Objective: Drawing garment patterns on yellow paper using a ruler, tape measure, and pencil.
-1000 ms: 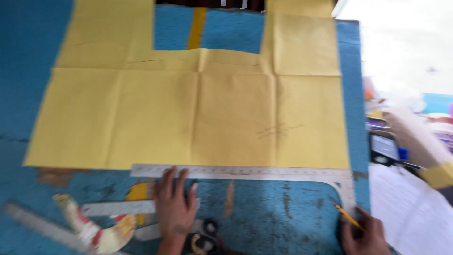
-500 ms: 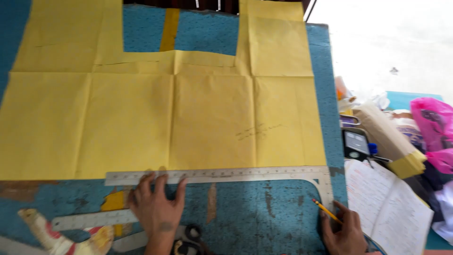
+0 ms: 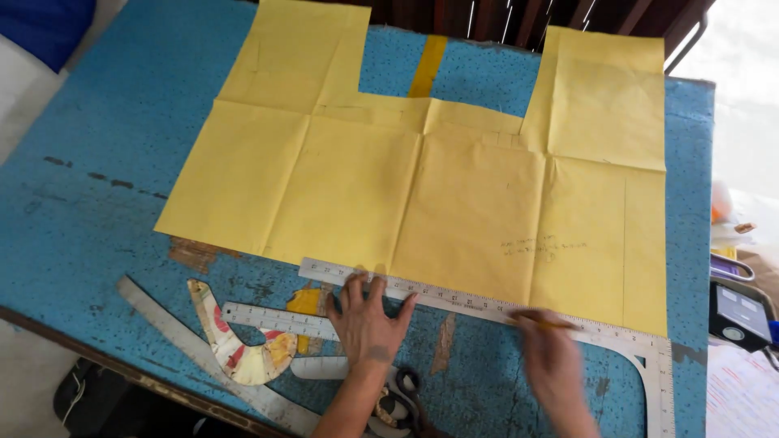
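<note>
A: Paper [image 3: 454, 195], yellow and creased, is spread flat on the blue table [image 3: 105, 203], with a square notch cut out at its far edge. A metal square [image 3: 503, 310] is laid along the near edge of the sheet.

B: How is the square held?

A: It is pinned by the left hand [image 3: 369, 320], palm down and fingers spread open on the long blade. A pencil [image 3: 544, 323] is pinched in the right hand [image 3: 556, 357], its tip set against the blade near the right half of the paper's lower edge.

B: How much is marked?

A: A thin vertical line is seen near the right side of the sheet, and some small writing above the pencil. Whether a line is drawn along the bottom edge cannot be told; the right hand is blurred. Marking seems to be under way, with no cut made along that edge.

B: What else is near?

A: A straight ruler [image 3: 280, 318], a curved ruler [image 3: 235, 345] and scissors [image 3: 402, 397] are left beside the left wrist.
</note>
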